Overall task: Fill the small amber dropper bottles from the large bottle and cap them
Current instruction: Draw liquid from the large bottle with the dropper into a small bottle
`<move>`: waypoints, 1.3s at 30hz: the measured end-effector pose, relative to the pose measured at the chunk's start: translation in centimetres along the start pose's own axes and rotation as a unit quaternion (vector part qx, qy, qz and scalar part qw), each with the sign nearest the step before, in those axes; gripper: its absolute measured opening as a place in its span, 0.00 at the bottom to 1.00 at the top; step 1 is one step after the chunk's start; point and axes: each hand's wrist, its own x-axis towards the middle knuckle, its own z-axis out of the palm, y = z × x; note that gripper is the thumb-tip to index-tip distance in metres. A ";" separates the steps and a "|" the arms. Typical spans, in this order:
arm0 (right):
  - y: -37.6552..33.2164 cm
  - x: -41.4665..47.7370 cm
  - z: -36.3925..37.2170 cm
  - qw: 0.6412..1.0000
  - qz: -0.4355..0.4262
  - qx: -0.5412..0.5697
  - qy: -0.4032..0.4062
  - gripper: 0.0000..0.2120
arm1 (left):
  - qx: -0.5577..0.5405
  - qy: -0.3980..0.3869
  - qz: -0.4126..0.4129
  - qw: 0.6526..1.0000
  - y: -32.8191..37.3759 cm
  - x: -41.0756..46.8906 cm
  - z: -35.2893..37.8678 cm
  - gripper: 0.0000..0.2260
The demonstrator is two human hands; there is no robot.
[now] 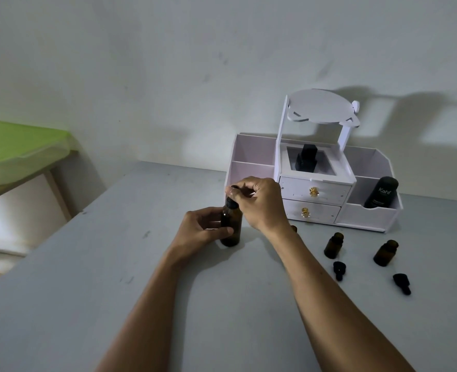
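The large amber bottle (232,226) stands upright on the grey table (114,264). My left hand (203,228) wraps its body from the left. Over its neck, my right hand (256,201) pinches the black dropper cap (231,202). To the right stand two small amber bottles, uncapped: one (334,245) nearer the middle, one (386,252) further right. A black dropper cap (338,270) lies in front of the first and another (401,283) in front of the second. A third small bottle (293,228) peeks out behind my right wrist.
A white desk organiser (313,194) with two drawers and a tilted mirror stands at the back against the wall. It holds a black Kahf bottle (381,196) and a black square bottle (306,158). A green plastic tub (15,149) sits on a wooden stand at left.
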 end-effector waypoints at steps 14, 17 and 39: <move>-5.2 2.6 -5.4 0.988 -0.068 0.124 0.066 0.04 | 0.047 0.120 0.067 0.989 0.8 0.1 1.0 0.28; -5.9 2.6 -7.9 0.981 -0.071 0.156 0.092 0.04 | 0.135 0.272 0.192 0.933 2.7 -0.9 2.8 0.20; 1.8 0.3 -14.6 0.996 0.041 0.024 0.074 0.03 | 0.199 0.037 -0.016 0.979 0.8 0.2 13.2 0.27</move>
